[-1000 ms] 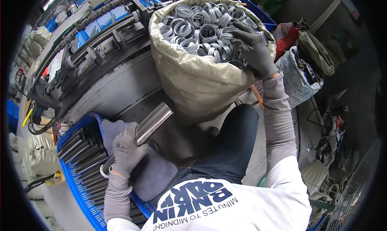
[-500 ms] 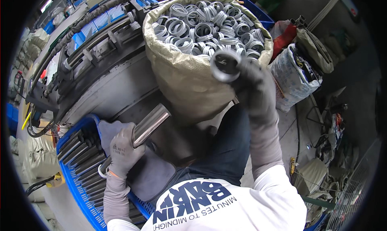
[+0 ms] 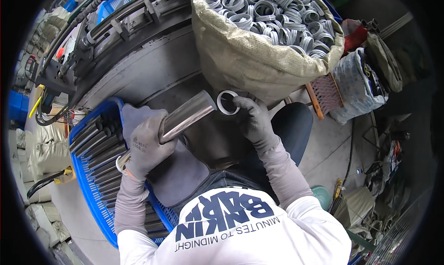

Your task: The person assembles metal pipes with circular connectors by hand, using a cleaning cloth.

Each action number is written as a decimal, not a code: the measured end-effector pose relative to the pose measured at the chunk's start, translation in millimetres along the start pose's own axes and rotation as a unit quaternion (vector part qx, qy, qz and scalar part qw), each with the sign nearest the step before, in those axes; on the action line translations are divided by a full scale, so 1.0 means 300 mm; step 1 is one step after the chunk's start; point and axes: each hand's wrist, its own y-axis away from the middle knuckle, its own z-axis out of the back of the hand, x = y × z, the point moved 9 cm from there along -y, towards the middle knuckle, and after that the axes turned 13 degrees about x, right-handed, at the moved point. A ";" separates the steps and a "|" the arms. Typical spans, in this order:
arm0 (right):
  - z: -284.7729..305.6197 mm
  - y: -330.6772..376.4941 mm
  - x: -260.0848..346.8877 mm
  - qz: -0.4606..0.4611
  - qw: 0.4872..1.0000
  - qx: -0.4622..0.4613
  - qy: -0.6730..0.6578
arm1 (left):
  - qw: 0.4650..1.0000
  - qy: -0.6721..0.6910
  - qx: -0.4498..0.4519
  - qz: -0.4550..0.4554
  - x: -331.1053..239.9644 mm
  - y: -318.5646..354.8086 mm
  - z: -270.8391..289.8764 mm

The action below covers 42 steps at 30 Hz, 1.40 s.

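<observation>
My left hand [image 3: 150, 140], in a grey glove, is closed around a shiny metal tube [image 3: 190, 115] held aslant over my lap. A second pale ring [image 3: 119, 164] sits at the tube's lower end, beside my left wrist. Gloved as well, my right hand [image 3: 256, 124] pinches a pale grey ring [image 3: 219, 105] by its right side. That ring is just off the tube's upper end, with its opening turned partly toward it; a small gap seems to separate them. Ahead stands a large woven sack [image 3: 249, 57] full of similar rings [image 3: 264, 10].
To my left a blue plastic basket [image 3: 79, 172] holds many dark tubes [image 3: 99, 156]. A grey pad [image 3: 182, 184] lies on my lap. Long machinery [image 3: 120, 29] runs along the far left. A small woven-seat stool [image 3: 326, 93] and a filled white bag [image 3: 354, 87] stand right of the sack.
My right hand has come down and left from the sack's edge, bringing the ring close to the tube's upper end. The left hand still grips the tube. The view has shifted, placing the sack higher.
</observation>
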 end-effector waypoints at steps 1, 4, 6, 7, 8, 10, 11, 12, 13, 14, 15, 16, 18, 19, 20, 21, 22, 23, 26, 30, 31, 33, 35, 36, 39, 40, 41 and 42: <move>-0.016 -0.002 -0.030 0.000 0.996 -0.017 -0.083 | 1.000 -0.015 0.013 -0.005 -0.008 -0.001 -0.010; -0.077 -0.027 -0.055 0.039 0.983 0.002 -0.177 | 0.999 -0.039 0.023 -0.013 -0.009 -0.003 -0.051; -0.125 -0.050 -0.087 -0.076 0.978 0.030 -0.191 | 0.997 -0.065 0.036 -0.014 -0.007 0.000 -0.072; -0.134 -0.066 -0.066 -0.077 0.978 0.032 -0.194 | 0.997 -0.066 0.037 -0.011 -0.006 0.002 -0.073; -0.133 -0.083 -0.044 -0.074 0.970 0.023 -0.231 | 0.996 -0.076 0.052 -0.006 -0.005 0.002 -0.083; -0.152 -0.094 -0.030 -0.073 0.960 0.016 -0.269 | 0.994 -0.085 0.068 0.001 -0.003 0.004 -0.100; -0.157 -0.089 -0.047 -0.097 0.951 -0.006 -0.293 | 0.993 -0.094 0.069 0.001 -0.003 0.002 -0.104; -0.161 -0.082 -0.064 -0.121 0.940 -0.029 -0.317 | 0.992 -0.103 0.070 0.001 -0.002 0.000 -0.108; -0.170 -0.081 -0.061 -0.123 0.940 -0.027 -0.317 | 0.992 -0.101 0.071 0.003 -0.001 -0.002 -0.107; -0.175 -0.076 -0.067 -0.132 0.925 -0.045 -0.352 | 0.991 -0.107 0.081 0.002 -0.005 -0.006 -0.108; -0.178 -0.070 -0.076 -0.142 0.909 -0.063 -0.387 | 0.990 -0.112 0.091 0.001 -0.007 -0.009 -0.112; -0.182 -0.069 -0.074 -0.143 0.909 -0.060 -0.387 | 0.990 -0.110 0.091 0.003 -0.004 -0.012 -0.116; -0.146 -0.074 -0.040 -0.109 0.953 -0.082 -0.270 | 0.992 -0.090 0.093 0.012 0.005 -0.016 -0.122; -0.148 -0.079 -0.038 -0.109 0.954 -0.080 -0.269 | 0.992 -0.089 0.092 0.013 0.010 -0.018 -0.124; -0.146 -0.080 -0.043 -0.125 0.954 -0.088 -0.257 | 0.991 -0.090 0.094 0.006 0.011 -0.022 -0.132; -0.143 -0.080 -0.046 -0.141 0.955 -0.096 -0.244 | 0.991 -0.092 0.096 -0.002 0.008 -0.026 -0.136; -0.159 -0.076 -0.038 -0.139 0.955 -0.099 -0.241 | 0.991 -0.091 0.094 -0.006 0.007 -0.016 -0.131; -0.181 -0.062 -0.040 -0.146 0.958 -0.107 -0.222 | 0.990 -0.095 0.108 0.005 0.015 -0.003 -0.141; -0.234 -0.053 -0.120 -0.144 0.958 -0.122 -0.215 | 0.987 -0.102 0.125 0.017 0.019 -0.013 -0.144; -0.203 -0.065 -0.112 -0.164 0.951 -0.123 -0.231 | 0.982 -0.082 0.167 0.032 -0.005 -0.030 -0.122; -0.207 -0.064 -0.126 -0.186 0.948 -0.086 -0.246 | 0.983 -0.089 0.159 0.032 -0.007 -0.024 -0.106; -0.121 -0.084 -0.004 -0.125 0.981 -0.087 -0.122 | 0.985 -0.072 0.145 0.061 0.028 0.012 -0.086; 0.024 -0.113 0.217 0.022 0.994 -0.078 0.070 | 0.989 -0.064 0.120 0.050 0.059 0.050 -0.071; 0.143 -0.116 0.303 0.108 0.981 -0.072 0.141 | 0.993 -0.052 0.098 0.042 0.067 0.065 -0.060; 0.569 -0.215 0.334 0.087 0.925 -0.179 0.323 | 0.995 -0.040 0.086 0.039 0.071 0.076 -0.067; 0.663 -0.268 0.310 0.067 0.890 -0.196 0.406 | 0.995 -0.044 0.084 0.027 0.064 0.065 -0.069; 0.724 -0.328 0.241 0.022 0.867 -0.165 0.469 | 0.995 -0.046 0.079 0.025 0.055 0.055 -0.062; 0.766 -0.357 0.193 0.025 0.866 -0.167 0.470 | 0.992 -0.058 0.109 0.028 0.048 0.049 -0.078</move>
